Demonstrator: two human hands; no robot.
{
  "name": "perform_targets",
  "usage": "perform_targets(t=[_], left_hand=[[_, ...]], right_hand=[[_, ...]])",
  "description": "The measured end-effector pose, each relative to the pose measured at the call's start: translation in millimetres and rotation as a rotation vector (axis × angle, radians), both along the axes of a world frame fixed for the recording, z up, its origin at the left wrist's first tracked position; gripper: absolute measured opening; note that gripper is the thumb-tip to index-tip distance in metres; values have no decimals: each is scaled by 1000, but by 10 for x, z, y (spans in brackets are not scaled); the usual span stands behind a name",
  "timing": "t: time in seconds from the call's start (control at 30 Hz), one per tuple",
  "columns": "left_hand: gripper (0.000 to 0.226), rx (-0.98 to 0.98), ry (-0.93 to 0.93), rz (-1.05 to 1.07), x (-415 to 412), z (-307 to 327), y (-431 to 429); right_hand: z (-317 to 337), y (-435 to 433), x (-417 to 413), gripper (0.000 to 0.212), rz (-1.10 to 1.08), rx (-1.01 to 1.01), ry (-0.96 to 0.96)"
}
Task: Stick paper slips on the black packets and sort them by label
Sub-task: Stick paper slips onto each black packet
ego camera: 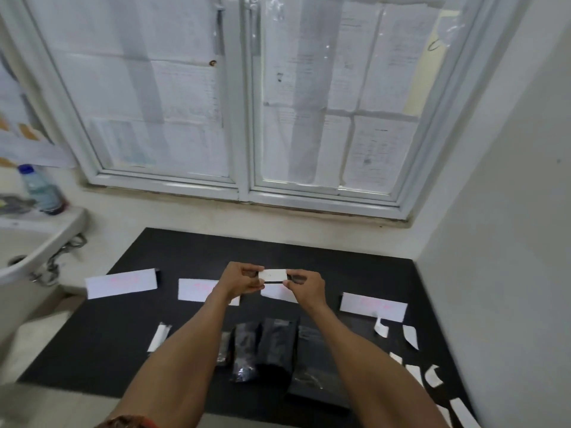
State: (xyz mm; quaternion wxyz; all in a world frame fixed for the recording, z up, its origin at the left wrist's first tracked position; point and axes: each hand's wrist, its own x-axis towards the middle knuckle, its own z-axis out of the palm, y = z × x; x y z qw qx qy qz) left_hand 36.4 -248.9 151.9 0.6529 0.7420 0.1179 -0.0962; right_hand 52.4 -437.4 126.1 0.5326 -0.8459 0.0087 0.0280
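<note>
While printed sheets cover its panes, the window (247, 103) fills the back of the view, with a white wall (509, 242) closing the right side. Below the sill lies the black counter (185, 251), between that wall and the sink (31, 254) on the left.

Near the counter's front edge, between the two forearms, sits a pile (272, 344) of black packets, overlapping one another and partly glossy. Farther back, four white cards (122, 282) stand in a row across the counter. They carry faint pink writing, too blurred to read. The second and third cards are partly hidden behind the hands.

Both hands are raised over the middle of that row. The left hand (241, 281) has its fingers and thumb curled, pinching the left end of a small packet. The right hand (306, 287) pinches the right end in the same way.

A clear bottle (40, 189) with a blue cap stands on the sink's ledge, well apart from the work.

The held packet (272, 283) hangs level between the two hands, above the third card. A white slip (273, 275) lies on its upper face and covers most of it, so that only a thin black edge shows beneath.

Loose slips (411, 335), white and mostly curled, lie scattered along the counter's right side, from just below the fourth card toward the front corner. One long strip (159, 336) lies alone to the left of the pile.
</note>
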Motion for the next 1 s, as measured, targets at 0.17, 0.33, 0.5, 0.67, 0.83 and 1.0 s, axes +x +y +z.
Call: perform_targets(t=[0.17, 0.33, 0.5, 0.67, 0.83, 1.0], left_hand=[[38, -46, 37, 256, -329, -252, 804], [36, -88, 93, 512, -695, -517, 1665], [34, -78, 190, 689, -922, -814, 2318], [34, -125, 312, 760, -1016, -1108, 2794], [22, 28, 431, 637, -1051, -1275, 2848], [22, 40, 522, 480, -1068, -1349, 2805]], right_hand=[[-103, 962, -108, 26, -4, 189, 190], [-252, 2159, -268, 34, -109, 488, 537], [-407, 3079, -528, 24, 30, 561, 772], [-631, 3700, -659, 34, 83, 469, 880], [-786, 3911, -723, 39, 107, 367, 981], [-889, 3944, -707, 11, 131, 255, 993]])
